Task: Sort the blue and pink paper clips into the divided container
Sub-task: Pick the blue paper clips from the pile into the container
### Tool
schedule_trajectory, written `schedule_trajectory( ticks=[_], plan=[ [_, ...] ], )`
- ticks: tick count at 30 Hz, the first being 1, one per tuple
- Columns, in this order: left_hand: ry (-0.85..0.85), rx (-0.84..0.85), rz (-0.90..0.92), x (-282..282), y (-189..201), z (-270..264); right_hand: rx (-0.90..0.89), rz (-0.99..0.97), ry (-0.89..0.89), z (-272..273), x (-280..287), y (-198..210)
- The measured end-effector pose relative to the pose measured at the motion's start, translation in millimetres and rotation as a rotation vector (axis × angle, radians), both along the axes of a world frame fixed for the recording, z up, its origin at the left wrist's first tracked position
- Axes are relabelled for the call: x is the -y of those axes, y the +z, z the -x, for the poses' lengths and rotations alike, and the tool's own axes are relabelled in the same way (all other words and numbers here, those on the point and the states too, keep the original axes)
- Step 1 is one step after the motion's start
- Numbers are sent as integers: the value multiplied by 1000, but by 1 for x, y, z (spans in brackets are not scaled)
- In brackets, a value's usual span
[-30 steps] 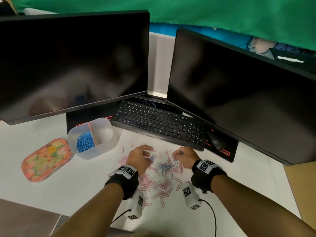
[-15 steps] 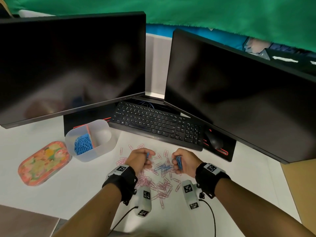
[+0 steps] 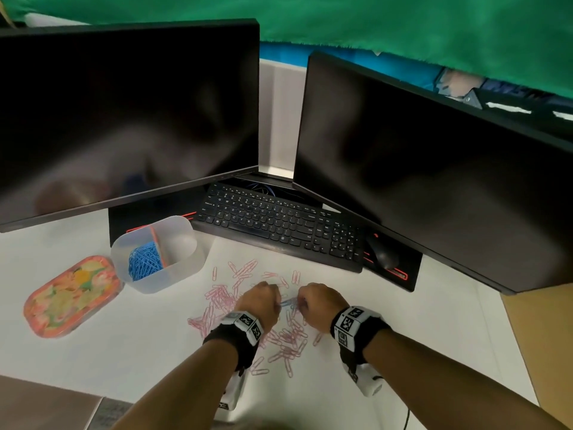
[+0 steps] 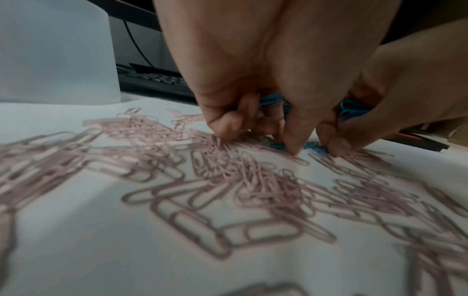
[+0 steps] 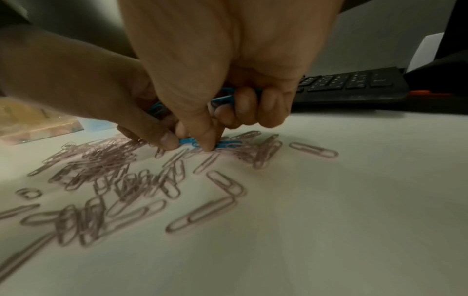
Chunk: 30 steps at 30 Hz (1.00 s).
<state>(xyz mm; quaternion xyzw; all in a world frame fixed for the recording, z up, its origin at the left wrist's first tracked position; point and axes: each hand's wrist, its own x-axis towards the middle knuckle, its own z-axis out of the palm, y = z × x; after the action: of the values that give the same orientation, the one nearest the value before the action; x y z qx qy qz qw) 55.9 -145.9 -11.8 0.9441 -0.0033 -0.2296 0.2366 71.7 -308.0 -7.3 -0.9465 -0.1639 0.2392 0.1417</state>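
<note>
We counted two monitors, one keyboard, one mouse, one divided container, one patterned tray, two hands, and pink paper clips too many to count.

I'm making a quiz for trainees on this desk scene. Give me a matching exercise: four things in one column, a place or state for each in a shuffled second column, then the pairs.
Things
1. container
2. pink clips
3. floral tin
4. right hand

Places or states
A. left of the container
B. scattered on the white desk
C. blue clips in its left half
D. gripping blue clips

Pairs: 1-C, 2-B, 3-A, 4-D
</note>
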Motion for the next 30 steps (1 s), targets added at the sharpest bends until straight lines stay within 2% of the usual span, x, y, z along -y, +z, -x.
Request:
schedule_trajectory(
  ticks=[5,9,14,20,23,27,30],
  plan=[
    [63,18,46,-6,1,-1,15,-28,30,0,3,2],
    [199,11,177,-13,3,-1,-13,-40,20,-3,-3,1],
    [259,-33,283,-20,2,2,-78,-26,-25,-8,-7,2],
    [450,-172,558,-28,9,6,-118,-11,-60,-8,-9,7],
    [622,-255,747,-31,13,5,-180,-108,-145,-9,-8,10],
    [817,-403,884,-34,24,1,-278,-352,-302,-15,-16,25],
    [900,-411,1028,-38,26,4,-412,-485,-384,-21,-31,39]
  ],
)
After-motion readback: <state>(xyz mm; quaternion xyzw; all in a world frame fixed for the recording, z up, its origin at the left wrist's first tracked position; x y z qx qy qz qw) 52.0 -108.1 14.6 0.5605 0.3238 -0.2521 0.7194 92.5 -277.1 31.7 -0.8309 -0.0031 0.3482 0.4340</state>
